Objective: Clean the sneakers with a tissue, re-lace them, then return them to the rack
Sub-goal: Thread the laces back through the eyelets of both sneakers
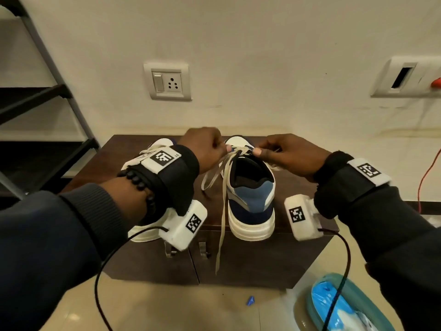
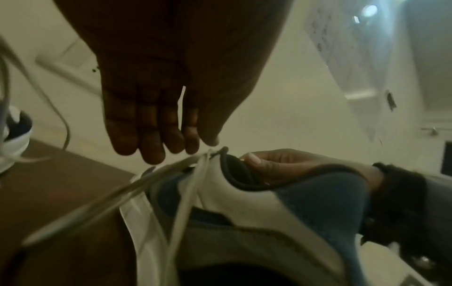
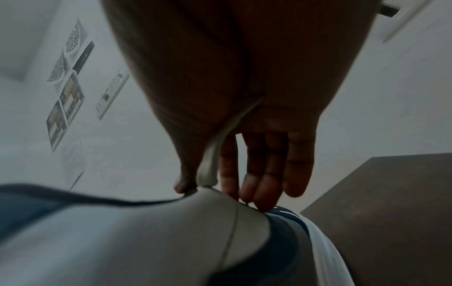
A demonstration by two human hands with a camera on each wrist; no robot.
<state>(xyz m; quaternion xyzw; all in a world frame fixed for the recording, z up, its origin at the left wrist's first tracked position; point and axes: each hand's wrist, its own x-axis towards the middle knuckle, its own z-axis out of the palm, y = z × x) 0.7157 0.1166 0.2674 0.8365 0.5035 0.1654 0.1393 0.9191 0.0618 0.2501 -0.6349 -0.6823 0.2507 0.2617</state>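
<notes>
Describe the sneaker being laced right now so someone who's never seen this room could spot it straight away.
Find the dark wooden cabinet against the cream wall, below the wall socket. Two sneakers stand on top; take the right sneaker, heel toward the camera. Unlike the left sneaker, mostly hidden behind a wrist, it shows a light blue heel panel, and both the left hand and right hand pinch its cream lace.

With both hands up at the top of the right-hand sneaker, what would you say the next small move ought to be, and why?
Probably draw the lace snug through the top eyelets. The left hand and right hand each pinch it at the tongue of the sneaker, yet its long ends hang slack over the cabinet front, so the lacing looks unfinished.
</notes>
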